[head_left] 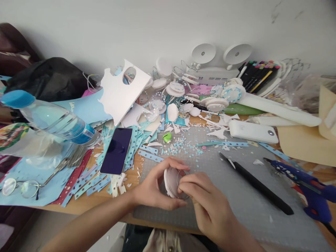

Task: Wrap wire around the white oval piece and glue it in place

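Observation:
My left hand (154, 187) curls around a round white disc (170, 182) with stacked layers, held tilted above the grey cutting mat (162, 215). A thin wire loop (180, 175) stands against the face of that disc. The fingers of my right hand (206, 196) are closed in a pinch on this loop, close to the disc; the fingertips are partly hidden. Beyond the hands, small blue and white paper confetti (175, 145) lies scattered around a lime-green small punch-like piece (167, 137).
A black-handled craft knife (259, 185) and a blue glue gun (301, 182) lie right. A phone (116, 151), water bottle (60, 120) and glasses (22, 188) sit left. More white discs (175, 89), a cut white board (123, 92) and a white power bank (253, 131) are behind.

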A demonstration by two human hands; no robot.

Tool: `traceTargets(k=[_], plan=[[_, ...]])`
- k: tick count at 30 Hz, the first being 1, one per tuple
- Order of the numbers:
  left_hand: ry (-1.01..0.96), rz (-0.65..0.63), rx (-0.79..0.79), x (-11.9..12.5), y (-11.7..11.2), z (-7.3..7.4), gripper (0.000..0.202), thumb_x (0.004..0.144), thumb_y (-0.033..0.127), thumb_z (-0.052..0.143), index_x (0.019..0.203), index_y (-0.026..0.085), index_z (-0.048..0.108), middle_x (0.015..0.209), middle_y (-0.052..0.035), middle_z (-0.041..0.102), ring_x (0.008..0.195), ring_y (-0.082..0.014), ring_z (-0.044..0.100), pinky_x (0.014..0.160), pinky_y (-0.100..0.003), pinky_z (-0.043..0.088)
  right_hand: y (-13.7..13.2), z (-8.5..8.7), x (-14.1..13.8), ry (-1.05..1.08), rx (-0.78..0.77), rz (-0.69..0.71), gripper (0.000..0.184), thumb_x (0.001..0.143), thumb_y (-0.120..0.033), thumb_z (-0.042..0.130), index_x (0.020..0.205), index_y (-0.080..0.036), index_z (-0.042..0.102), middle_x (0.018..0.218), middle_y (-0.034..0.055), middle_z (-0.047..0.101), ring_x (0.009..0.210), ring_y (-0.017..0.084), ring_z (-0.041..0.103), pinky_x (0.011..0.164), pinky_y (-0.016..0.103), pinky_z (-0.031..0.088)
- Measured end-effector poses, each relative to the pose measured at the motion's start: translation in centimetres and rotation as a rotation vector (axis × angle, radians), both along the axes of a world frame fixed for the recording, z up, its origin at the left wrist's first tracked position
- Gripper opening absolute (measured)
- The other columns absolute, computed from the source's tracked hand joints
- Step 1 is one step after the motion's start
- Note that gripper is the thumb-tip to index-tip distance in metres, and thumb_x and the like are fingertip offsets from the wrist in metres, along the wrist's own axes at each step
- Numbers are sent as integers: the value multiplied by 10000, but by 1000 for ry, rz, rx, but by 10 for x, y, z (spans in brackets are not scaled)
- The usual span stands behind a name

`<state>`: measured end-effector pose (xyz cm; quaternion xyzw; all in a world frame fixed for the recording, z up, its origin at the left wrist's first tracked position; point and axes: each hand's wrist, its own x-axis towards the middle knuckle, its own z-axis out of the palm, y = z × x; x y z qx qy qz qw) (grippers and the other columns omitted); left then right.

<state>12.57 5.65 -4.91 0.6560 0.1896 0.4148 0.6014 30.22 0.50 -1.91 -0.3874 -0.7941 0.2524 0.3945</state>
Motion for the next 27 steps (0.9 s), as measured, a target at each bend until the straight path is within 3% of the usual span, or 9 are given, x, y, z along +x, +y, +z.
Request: traceTargets(k=[6,9,13,16,20,23,27], plan=[[-23,1,-20,-2,3,4,624,600,218,857,1166,254,596,1109,-65,585,1072,-243,534,940,-389,433,0,6,0,28,8,39,238,884,9,401,916,-155,570,879,56,592,838,147,545,758,265,481],[-8,2,-3,-2,4,6,665,587,226,864,1193,257,591,1110,-69,586,1054,-249,542,917,-386,451,-2,11,4,29,18,57,230,881,-35,456,1044,-147,573,979,72,599,929,170,553,831,296,491],[-38,-45,-100,-2,2,5,757,561,240,886,1244,280,563,1140,-64,582,1034,-245,557,911,-378,453,-4,12,12,16,90,-49,343,870,-65,482,1198,-140,544,1134,94,576,1083,191,542,934,299,474],[-85,-85,-185,-1,2,3,825,565,214,887,1298,298,517,1158,-61,580,1026,-234,564,905,-361,452,-4,11,17,21,91,-133,332,870,-40,476,1158,-175,571,1120,72,582,1052,168,565,911,269,484],[-90,-86,-171,-1,4,2,976,570,196,879,1410,305,393,1232,-88,563,1061,-248,557,942,-388,441,-1,11,20,49,104,-260,302,866,-50,507,1119,-197,579,1094,61,581,1018,164,568,903,278,486],[-63,-96,-134,-1,5,2,1036,577,179,862,1449,302,316,1286,-104,541,1114,-268,548,993,-425,421,3,10,20,55,26,-283,316,882,-135,542,1190,-204,551,1123,73,565,1034,184,555,891,303,500],[40,-71,-63,0,3,2,1007,613,187,836,1454,312,296,1338,-104,510,1205,-294,519,1055,-470,388,4,6,16,0,-66,-198,503,856,-303,629,1315,-189,457,1236,111,533,1101,232,543,900,360,520]])
